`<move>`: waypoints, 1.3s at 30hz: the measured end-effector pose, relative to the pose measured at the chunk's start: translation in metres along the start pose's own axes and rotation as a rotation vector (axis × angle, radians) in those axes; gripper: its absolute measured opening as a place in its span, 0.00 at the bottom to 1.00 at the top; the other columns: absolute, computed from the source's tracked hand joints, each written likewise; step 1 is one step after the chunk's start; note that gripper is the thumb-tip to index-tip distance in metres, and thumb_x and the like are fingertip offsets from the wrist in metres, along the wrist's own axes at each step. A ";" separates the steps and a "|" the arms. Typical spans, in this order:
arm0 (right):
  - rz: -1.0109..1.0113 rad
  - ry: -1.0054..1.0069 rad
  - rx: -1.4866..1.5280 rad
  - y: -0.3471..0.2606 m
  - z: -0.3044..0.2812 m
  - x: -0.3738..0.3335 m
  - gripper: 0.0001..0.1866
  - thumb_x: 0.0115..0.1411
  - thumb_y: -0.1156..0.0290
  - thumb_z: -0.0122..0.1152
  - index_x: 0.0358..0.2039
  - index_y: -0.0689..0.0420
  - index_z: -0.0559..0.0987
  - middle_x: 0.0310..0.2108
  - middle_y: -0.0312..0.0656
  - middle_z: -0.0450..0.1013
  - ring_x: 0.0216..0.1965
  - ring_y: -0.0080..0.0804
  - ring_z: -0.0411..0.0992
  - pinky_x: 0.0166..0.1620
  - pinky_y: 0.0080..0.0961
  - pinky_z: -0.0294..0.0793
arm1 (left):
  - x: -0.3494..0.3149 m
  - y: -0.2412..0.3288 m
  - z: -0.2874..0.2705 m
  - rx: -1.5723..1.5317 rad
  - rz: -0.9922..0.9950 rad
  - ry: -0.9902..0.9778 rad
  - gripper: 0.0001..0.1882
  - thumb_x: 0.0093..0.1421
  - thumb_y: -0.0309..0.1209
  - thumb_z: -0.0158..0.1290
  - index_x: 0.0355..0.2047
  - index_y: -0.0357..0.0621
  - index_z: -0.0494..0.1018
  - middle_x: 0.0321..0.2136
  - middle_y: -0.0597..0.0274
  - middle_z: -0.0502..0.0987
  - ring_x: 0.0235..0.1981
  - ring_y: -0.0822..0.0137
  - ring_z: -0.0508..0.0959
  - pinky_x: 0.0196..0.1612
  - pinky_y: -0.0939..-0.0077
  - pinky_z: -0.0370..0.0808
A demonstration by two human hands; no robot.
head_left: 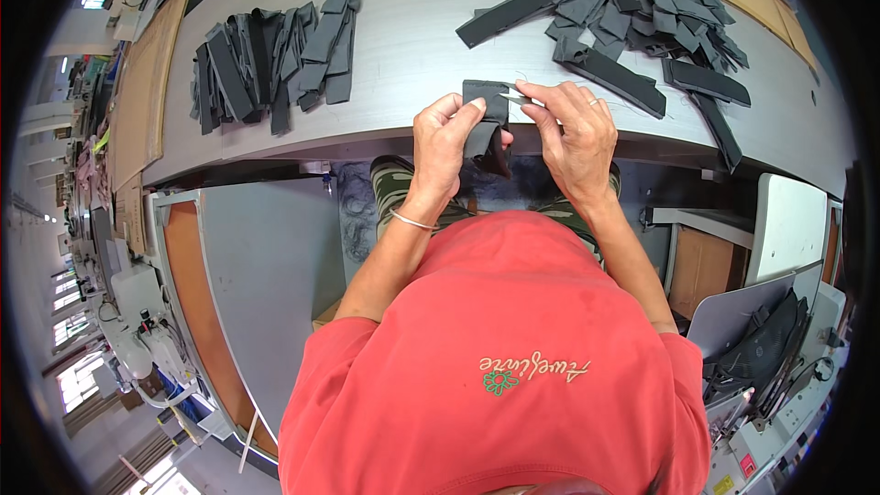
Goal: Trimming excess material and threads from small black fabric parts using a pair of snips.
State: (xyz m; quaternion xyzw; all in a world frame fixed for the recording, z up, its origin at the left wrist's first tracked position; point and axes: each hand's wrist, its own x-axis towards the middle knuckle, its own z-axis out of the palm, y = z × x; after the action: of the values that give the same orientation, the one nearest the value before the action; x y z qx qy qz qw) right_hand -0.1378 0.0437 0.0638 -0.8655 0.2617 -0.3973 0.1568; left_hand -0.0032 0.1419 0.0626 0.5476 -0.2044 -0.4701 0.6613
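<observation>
Just off the table's near edge, my left hand point(445, 137) grips a dark grey fabric strip point(483, 135), its thumb pressed on the front and the lower part folded over the fingers. My right hand point(577, 133) is closed in a pinch around a small, thin metallic tool point(518, 99). The tool's light tip meets the strip's upper right edge; its exact kind is too small to tell. A ring is on one right-hand finger, a pale bangle on my left wrist.
Similar strips lie in a row of bundles point(266, 64) on the table's left. A loose heap of strips point(632, 5) covers the far right, with several single strips point(614, 78) nearer. The pale table point(403, 46) curves around; a grey panel point(261, 266) stands below left.
</observation>
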 end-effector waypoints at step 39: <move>0.667 -0.229 1.066 0.009 0.002 0.003 0.10 0.62 0.71 0.57 0.42 0.56 0.81 0.24 0.28 0.70 0.27 0.12 0.61 0.32 0.12 0.59 | -0.006 0.000 -0.006 0.021 -0.019 -0.148 0.06 0.60 0.25 0.53 0.35 0.34 0.74 0.28 0.58 0.79 0.31 0.73 0.80 0.33 0.80 0.77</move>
State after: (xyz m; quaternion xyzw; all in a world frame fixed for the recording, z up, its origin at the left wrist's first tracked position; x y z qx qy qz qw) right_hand -0.1374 0.0351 0.0599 -0.5776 0.2652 -0.3077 0.7081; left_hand -0.0016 0.1497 0.0622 0.5203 -0.2525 -0.5135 0.6339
